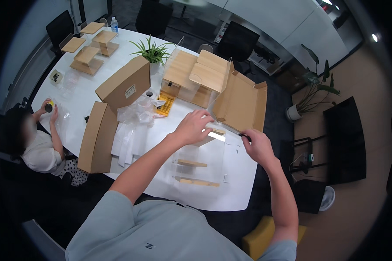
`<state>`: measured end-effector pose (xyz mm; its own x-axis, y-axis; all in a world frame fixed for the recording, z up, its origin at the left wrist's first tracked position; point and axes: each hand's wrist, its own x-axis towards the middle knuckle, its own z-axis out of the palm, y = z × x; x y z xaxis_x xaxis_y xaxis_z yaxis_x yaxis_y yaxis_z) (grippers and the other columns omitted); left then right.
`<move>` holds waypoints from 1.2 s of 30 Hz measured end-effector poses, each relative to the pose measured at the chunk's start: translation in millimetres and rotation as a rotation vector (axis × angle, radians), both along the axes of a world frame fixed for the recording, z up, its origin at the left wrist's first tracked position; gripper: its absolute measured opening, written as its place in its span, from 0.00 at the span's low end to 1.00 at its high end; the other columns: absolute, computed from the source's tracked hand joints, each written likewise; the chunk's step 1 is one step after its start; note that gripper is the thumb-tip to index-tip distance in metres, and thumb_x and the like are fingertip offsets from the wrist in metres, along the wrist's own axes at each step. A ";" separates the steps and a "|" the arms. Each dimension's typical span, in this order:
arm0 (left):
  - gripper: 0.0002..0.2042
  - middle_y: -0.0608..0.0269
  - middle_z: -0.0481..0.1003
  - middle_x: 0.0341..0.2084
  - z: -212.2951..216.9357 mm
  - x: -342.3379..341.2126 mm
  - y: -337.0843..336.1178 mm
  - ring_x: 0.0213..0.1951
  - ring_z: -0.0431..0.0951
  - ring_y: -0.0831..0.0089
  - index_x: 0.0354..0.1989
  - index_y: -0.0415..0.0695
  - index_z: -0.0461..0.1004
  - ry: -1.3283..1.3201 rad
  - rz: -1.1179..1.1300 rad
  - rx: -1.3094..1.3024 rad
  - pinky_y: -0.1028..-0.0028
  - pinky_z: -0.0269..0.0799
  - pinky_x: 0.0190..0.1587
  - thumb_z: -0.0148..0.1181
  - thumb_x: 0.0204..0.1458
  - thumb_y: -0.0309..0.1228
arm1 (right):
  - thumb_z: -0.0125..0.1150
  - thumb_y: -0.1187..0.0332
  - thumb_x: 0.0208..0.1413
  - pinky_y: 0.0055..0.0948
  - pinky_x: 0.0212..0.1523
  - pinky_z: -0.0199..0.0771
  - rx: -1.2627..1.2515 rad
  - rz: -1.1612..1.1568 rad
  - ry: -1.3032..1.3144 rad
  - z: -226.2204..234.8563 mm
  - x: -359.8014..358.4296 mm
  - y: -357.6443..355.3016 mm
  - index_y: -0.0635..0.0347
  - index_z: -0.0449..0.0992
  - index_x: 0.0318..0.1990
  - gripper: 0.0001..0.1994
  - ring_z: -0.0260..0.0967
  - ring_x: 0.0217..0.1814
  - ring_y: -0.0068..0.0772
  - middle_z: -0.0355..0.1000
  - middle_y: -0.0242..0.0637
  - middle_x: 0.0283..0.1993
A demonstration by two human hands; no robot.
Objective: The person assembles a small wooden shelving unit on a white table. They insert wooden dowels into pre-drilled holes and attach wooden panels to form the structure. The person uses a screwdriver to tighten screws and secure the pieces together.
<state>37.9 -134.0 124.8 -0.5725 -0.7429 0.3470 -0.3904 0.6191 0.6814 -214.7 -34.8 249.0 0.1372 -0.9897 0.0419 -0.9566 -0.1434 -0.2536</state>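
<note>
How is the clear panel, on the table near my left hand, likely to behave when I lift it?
The clear panel is probably stiff, as its edges look straight. It may feel slippery, since its surface looks smooth and glossy.

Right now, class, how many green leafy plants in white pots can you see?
2: the narrow-leaved plant on the white table, and the broad-leaved plant at right, near the large black screen. Dark edges may hide others.

The right grip [259, 148] holds a small black item [245, 136].
</note>
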 end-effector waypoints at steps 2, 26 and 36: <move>0.13 0.58 0.77 0.52 2.4 -7.3 -3.7 0.59 0.75 0.57 0.50 0.46 0.82 -0.080 -0.068 -0.026 0.58 0.70 0.63 0.67 0.58 0.35 | 0.60 0.69 0.64 0.46 0.41 0.81 0.078 0.071 0.148 5.7 14.1 -19.1 0.58 0.83 0.45 0.09 0.80 0.40 0.52 0.80 0.45 0.40; 0.14 0.62 0.81 0.48 -24.5 -7.3 -20.9 0.51 0.82 0.59 0.51 0.47 0.84 -0.040 -0.090 0.253 0.60 0.80 0.54 0.67 0.58 0.36 | 0.62 0.70 0.60 0.45 0.35 0.80 0.162 0.344 0.536 14.0 53.8 -68.3 0.58 0.81 0.38 0.04 0.80 0.35 0.47 0.76 0.40 0.41; 0.13 0.61 0.82 0.46 -28.0 -7.5 -20.0 0.50 0.83 0.58 0.49 0.46 0.84 -0.005 -0.083 0.229 0.60 0.81 0.52 0.69 0.56 0.34 | 0.63 0.71 0.60 0.42 0.33 0.80 0.210 0.384 0.595 20.9 62.3 -70.6 0.58 0.81 0.39 0.04 0.80 0.33 0.44 0.75 0.39 0.40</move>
<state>30.5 -154.1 96.8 -0.6363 -0.7521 0.1717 -0.3482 0.4786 0.8061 -152.3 -105.4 269.9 0.4159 -0.8464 -0.3327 -0.8332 -0.5012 0.2335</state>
